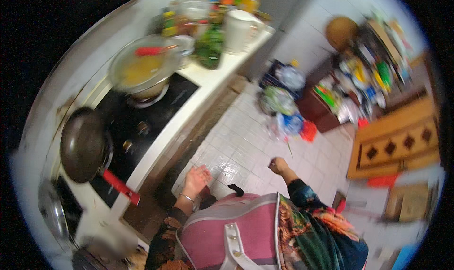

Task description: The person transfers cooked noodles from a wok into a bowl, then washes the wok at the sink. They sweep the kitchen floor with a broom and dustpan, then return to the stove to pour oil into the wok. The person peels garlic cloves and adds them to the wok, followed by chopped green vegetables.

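Note:
My left hand (197,180) is held out over the floor beside the worktop's front edge, palm up and fingers apart, with nothing in it. A bangle circles that wrist. My right hand (279,166) is in the air over the tiled floor (244,142), its fingers curled in, and I see nothing held in it. A pink apron (244,227) with pale trim covers my front. Left of me, a dark wok (83,146) with a red handle (120,186) sits tilted on the black cooktop (145,124). Neither hand touches it.
A pot (147,91) with a glass lid (124,73) stands on the far burner. Beyond it are a white jug (239,32), a green jar (210,48) and several bottles. Filled plastic bags (280,100) lie on the floor ahead. A wooden cabinet door (393,139) juts out at right.

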The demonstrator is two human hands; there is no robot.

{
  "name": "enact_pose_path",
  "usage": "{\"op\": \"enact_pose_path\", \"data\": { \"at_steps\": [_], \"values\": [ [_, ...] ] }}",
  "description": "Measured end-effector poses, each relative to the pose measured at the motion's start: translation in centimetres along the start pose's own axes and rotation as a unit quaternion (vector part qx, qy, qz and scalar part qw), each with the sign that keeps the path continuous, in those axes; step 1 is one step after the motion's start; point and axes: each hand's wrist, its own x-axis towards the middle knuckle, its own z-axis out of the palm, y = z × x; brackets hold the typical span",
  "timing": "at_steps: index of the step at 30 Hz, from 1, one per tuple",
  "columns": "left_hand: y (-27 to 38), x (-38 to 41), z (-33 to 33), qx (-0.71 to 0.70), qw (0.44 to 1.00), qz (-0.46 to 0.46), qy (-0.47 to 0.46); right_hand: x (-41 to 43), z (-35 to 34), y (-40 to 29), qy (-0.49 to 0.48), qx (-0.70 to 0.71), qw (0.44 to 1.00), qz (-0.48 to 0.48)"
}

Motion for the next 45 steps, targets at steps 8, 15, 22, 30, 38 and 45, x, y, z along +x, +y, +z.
{"op": "enact_pose_path", "data": {
  "at_steps": [8,15,22,30,38,45],
  "values": [
    [-5.6,5.7,-2.5,0.271,0.960,-0.066,0.019,-10.7,3.6,5.9,0.100,0.206,0.964,0.135],
    [-5.6,3.6,-6.0,0.451,0.855,-0.010,0.255,-26.4,16.1,18.2,-0.033,0.416,0.824,0.384],
    [-15.8,12.0,-1.1,0.637,0.708,0.000,0.305,-45.3,26.4,25.8,-0.040,0.479,0.717,0.505],
    [-44.3,27.1,18.1,0.788,0.602,-0.095,-0.084,-59.3,32.5,27.4,0.032,0.633,0.418,0.651],
    [-66.3,31.2,27.1,0.845,0.501,-0.129,-0.136,-63.8,30.5,33.7,0.187,0.708,0.257,0.631],
    [-71.1,39.3,27.0,0.866,0.472,-0.161,0.040,-67.9,31.8,41.9,0.207,0.731,0.156,0.631]
  ]
}}
